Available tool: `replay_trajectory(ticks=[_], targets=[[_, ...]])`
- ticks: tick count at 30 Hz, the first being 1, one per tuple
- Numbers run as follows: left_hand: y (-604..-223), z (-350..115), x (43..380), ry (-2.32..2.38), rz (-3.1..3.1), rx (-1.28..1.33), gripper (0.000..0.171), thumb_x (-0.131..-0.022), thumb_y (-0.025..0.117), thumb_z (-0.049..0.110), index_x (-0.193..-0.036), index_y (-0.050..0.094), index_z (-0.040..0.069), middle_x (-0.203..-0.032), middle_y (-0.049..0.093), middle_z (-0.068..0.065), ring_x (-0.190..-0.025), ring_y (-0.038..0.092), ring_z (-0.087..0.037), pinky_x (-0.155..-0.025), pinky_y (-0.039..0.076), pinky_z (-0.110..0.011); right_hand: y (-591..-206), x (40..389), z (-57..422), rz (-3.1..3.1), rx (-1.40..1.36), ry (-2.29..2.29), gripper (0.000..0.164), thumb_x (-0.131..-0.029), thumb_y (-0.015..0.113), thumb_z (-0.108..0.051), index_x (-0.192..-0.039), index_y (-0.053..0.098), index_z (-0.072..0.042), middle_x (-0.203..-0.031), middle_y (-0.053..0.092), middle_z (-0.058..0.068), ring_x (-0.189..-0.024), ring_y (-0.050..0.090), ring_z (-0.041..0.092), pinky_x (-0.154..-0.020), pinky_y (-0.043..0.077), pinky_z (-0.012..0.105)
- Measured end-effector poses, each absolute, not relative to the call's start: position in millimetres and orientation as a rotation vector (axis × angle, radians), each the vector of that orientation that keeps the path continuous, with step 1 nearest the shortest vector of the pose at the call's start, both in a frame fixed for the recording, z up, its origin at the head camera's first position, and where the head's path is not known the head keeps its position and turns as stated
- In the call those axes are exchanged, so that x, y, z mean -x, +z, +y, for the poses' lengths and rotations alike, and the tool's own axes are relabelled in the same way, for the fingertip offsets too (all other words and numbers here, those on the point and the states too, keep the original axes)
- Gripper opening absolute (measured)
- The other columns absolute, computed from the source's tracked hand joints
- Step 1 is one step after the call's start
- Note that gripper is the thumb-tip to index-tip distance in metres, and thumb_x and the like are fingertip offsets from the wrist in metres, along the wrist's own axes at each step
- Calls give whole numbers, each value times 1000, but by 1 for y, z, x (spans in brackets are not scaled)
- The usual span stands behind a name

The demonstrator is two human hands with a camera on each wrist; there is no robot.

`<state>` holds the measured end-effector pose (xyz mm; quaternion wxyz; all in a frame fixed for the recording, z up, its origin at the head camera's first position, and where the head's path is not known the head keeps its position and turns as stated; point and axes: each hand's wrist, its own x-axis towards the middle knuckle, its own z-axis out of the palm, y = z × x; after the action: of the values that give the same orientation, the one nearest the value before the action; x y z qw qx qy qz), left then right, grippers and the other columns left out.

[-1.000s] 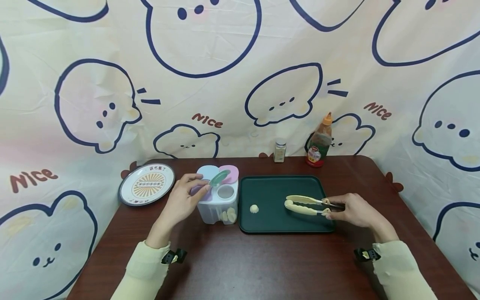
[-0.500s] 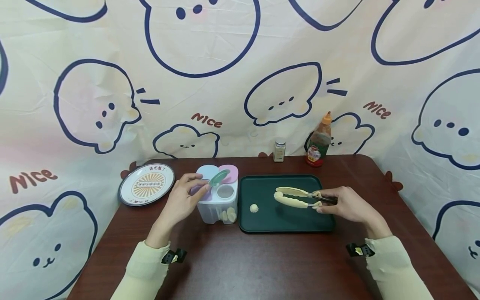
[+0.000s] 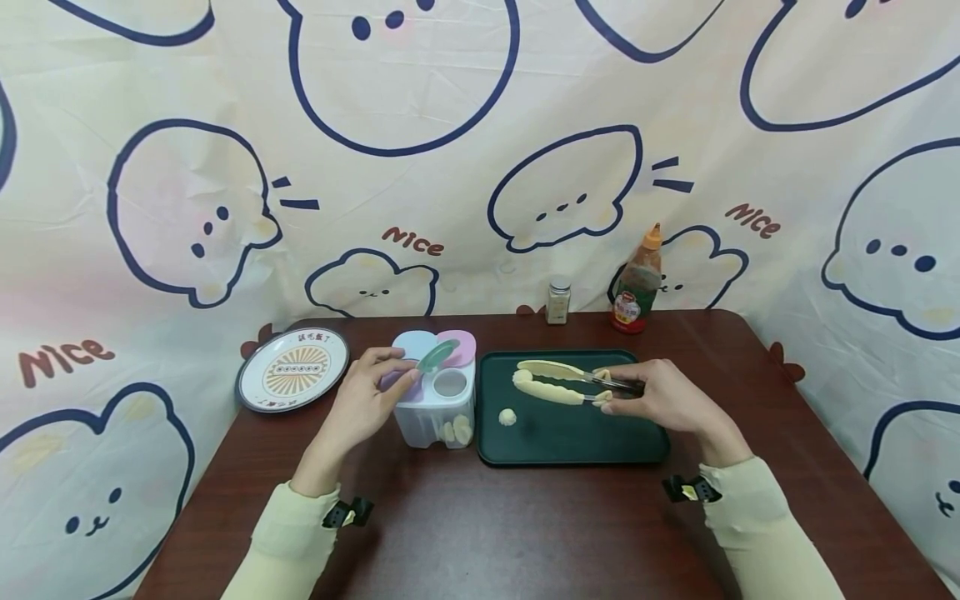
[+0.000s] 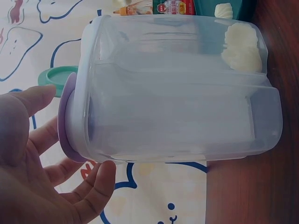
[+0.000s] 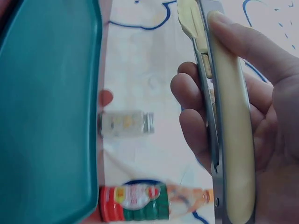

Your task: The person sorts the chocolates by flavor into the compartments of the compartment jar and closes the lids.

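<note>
My left hand [image 3: 372, 392] pinches the raised green lid [image 3: 438, 356] of a clear storage box [image 3: 423, 423] that has several coloured round lids. Below that lid a round opening [image 3: 451, 383] shows. Pale pieces [image 4: 242, 46] lie at the bottom of one compartment. A purple lid [image 4: 70, 119] is down beside my fingers. My right hand [image 3: 671, 398] grips cream-tipped tongs [image 3: 558, 382], held over the dark green tray [image 3: 570, 446], tips pointing left to the box. I cannot tell whether the tips hold anything. A small whitish lump [image 3: 507, 417] lies on the tray's left part.
A white plate [image 3: 293, 369] with a sunburst print lies at the left, behind my left forearm. At the back edge of the brown table [image 3: 480, 533] stand a small shaker jar [image 3: 558, 302] and a sauce bottle [image 3: 637, 287]. A printed cloth [image 3: 450, 200] hangs behind.
My right hand has carried the tongs leftward and slightly back across the tray, nearer the box. My left hand has stayed in place with the green lid raised.
</note>
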<state>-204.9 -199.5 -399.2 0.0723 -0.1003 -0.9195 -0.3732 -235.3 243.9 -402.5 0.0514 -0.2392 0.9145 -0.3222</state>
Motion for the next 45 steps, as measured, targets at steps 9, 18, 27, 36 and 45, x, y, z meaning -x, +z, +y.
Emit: replay_trajectory(ticks=[9, 18, 27, 36, 45], targets=[[-400, -199, 205, -1122, -2753, 308, 38, -98, 61, 43, -118, 73, 14, -141, 54, -10, -133, 42, -36, -108, 35, -59, -394, 236, 216, 2765, 774, -1014, 50, -82, 81, -40, -127, 69, -22, -95, 72, -7, -76, 60, 13, -59, 46, 25], [-402, -201, 206, -1122, -2751, 305, 39, -98, 60, 43, -119, 73, 14, -141, 53, -10, -132, 42, -35, -107, 35, -60, -388, 238, 192, 2722, 857, -1068, 52, -83, 81, -39, -129, 68, -21, -98, 73, -5, -72, 59, 11, -56, 43, 24], [-402, -201, 205, -1130, -2766, 301, 41, -98, 59, 45, -120, 73, 14, -142, 52, -10, -133, 41, -35, -108, 35, -61, -387, 240, 169, 2700, 940, -1068, 50, -84, 79, -38, -129, 68, -19, -100, 75, -4, -67, 59, 8, -55, 43, 23], [-401, -200, 205, -1125, -2761, 300, 40, -98, 60, 44, -119, 73, 13, -142, 53, -11, -132, 42, -35, -107, 36, -60, -385, 242, 160, 2717, 929, -1010, 50, -85, 79, -36, -129, 68, -17, -87, 72, -8, -55, 51, 8, -49, 36, 23], [-401, -200, 205, -1129, -2762, 304, 40, -98, 60, 43, -119, 73, 12, -142, 53, -11, -134, 41, -36, -108, 35, -61, -384, 244, 159, 2725, 977, -1009, 38, -84, 80, -34, -119, 72, -21, -74, 63, -9, -58, 49, 10, -51, 35, 22]])
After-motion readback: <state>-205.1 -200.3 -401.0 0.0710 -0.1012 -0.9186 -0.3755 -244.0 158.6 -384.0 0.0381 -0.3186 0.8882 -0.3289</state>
